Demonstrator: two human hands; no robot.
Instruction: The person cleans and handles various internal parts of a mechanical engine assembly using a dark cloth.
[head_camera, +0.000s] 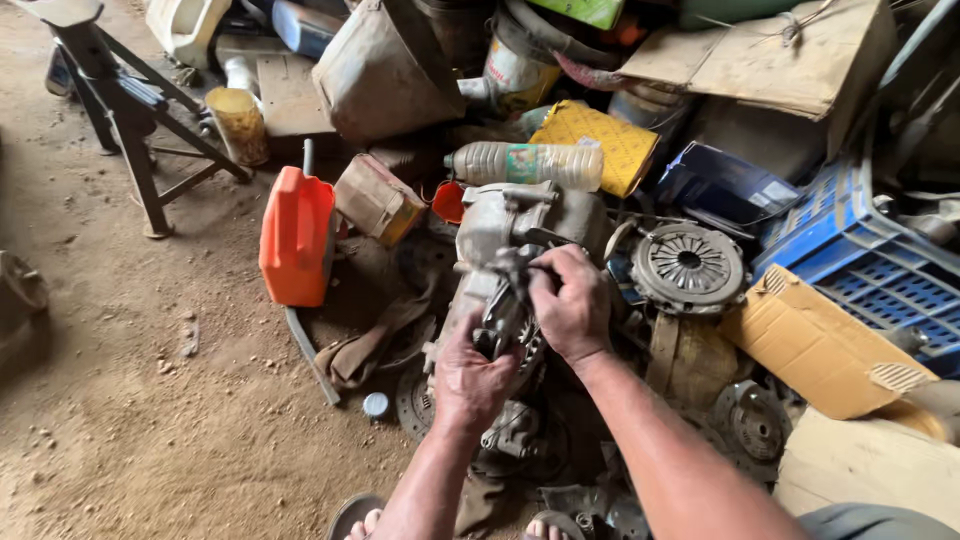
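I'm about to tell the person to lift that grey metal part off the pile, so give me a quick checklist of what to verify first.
1. Left hand grips the small metal part: ok.
2. Right hand on the part from above: ok.
3. Part free of the grey housing behind it: cannot tell.
4. Plastic bottle lies apart from the hands: ok.
5. Footing: toes sit against loose metal parts: not ok.
6. Clutch disc out of the way at right: ok.

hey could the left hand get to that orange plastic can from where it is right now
Probably yes. The orange can stands upright on the dirt floor to the left of the left hand, nothing between them. But that hand is gripping the grey metal part.
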